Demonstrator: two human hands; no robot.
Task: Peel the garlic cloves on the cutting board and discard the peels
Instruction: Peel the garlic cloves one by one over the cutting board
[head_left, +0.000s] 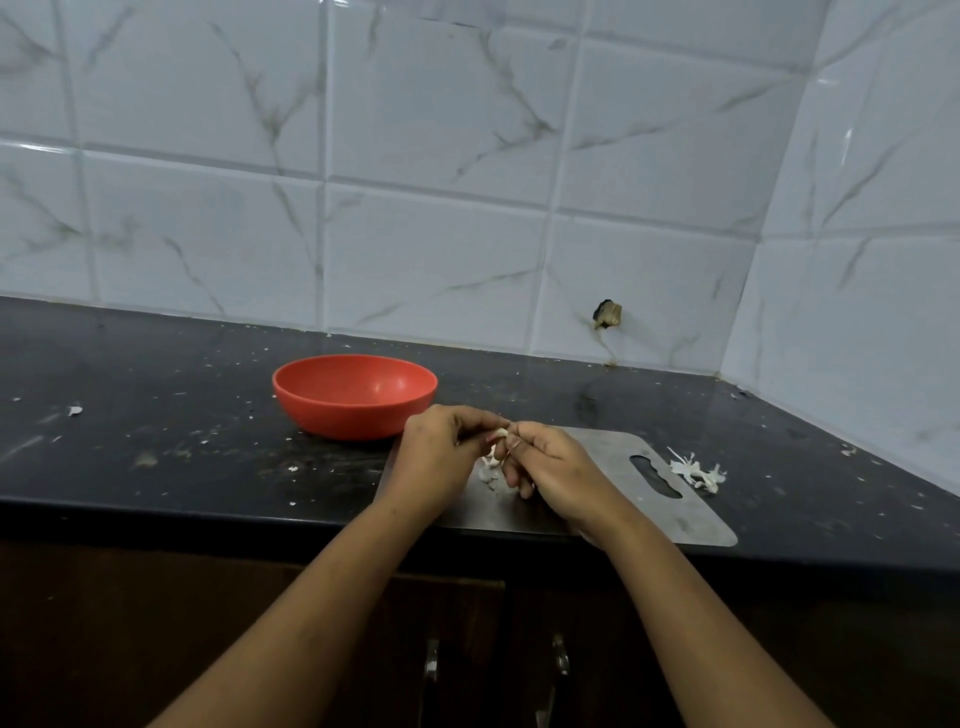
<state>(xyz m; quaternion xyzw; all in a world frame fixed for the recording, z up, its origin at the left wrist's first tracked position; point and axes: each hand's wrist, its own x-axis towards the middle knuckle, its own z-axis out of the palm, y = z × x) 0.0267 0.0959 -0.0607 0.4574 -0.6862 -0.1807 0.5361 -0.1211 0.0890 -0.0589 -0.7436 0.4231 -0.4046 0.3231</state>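
Both hands meet just above the steel cutting board (675, 514), so whatever drops lands on it. The left hand (441, 452) pinches a garlic clove (501, 433) in curled fingertips to steady it. The right hand (550, 462) nips the clove's papery skin between thumb and forefinger, its other fingers curled under. More garlic bits (488, 474) lie on the board directly beneath. A small heap of peels (696, 472) sits on the countertop (156, 415) off the board's right end, out of the way. The red bowl (355, 395) waits far-left, nothing visible inside, likely for peeled cloves.
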